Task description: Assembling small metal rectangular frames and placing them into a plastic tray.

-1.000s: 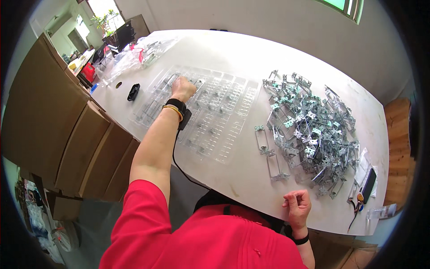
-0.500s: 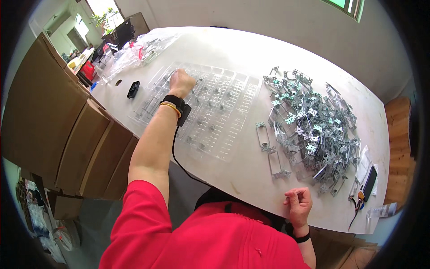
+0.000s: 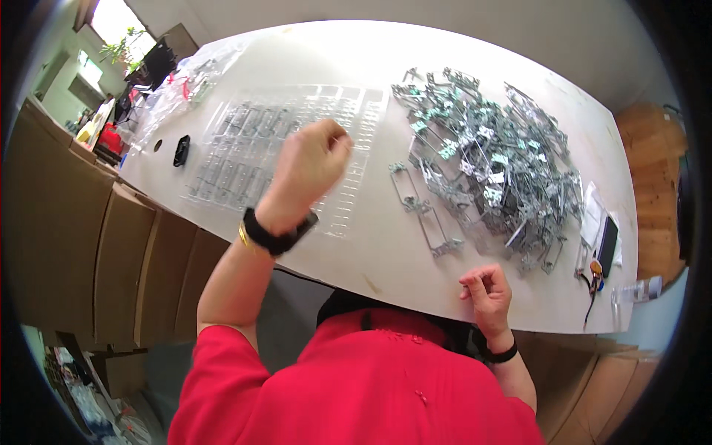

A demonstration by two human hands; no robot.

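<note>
My left hand [image 3: 311, 163] is above the right part of a clear plastic tray [image 3: 341, 215], apart from its surface. Its fingers are curled in, and whatever they may hold is hidden and slightly blurred. Thin metal brackets [image 3: 256, 121] lie in slots in the left part of the tray, in an upper and a lower row. My right hand [image 3: 488, 297] rests at the near table edge with fingers loosely curled together; nothing shows in it. Farther right lies a large tangled heap of grey metal brackets [image 3: 493, 159]. Two brackets [image 3: 424, 208] lie apart at its left side.
A small black object [image 3: 182, 150] lies left of the tray, and plastic bags [image 3: 189, 81] lie behind it. At the right are a black phone-like slab [image 3: 609, 246], orange-handled pliers [image 3: 595, 268] and a clear bottle [image 3: 638, 291]. Cardboard boxes [image 3: 59, 222] stand left of the table.
My left hand has lifted from the tray's upper left part and moved right and nearer to me. My right hand has stayed in place at the edge. The whole view has shifted.
</note>
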